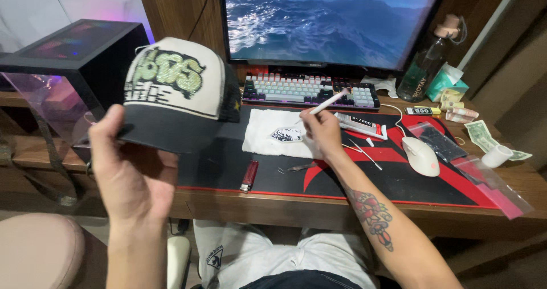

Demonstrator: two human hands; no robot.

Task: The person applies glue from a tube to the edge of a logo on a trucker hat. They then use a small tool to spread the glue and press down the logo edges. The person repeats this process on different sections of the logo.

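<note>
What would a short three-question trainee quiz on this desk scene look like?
1. True or false: the left hand holds the cap by its brim.
2. What does the right hand hold? A) white stick tool B) red lighter C) mouse
3. What lies under the small tray of stones?

Key: 1 true. 2 A. 3 a white cloth.

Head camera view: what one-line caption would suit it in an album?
Left hand holds up a decorated cap while right hand poises a white stick over a cloth.
</note>
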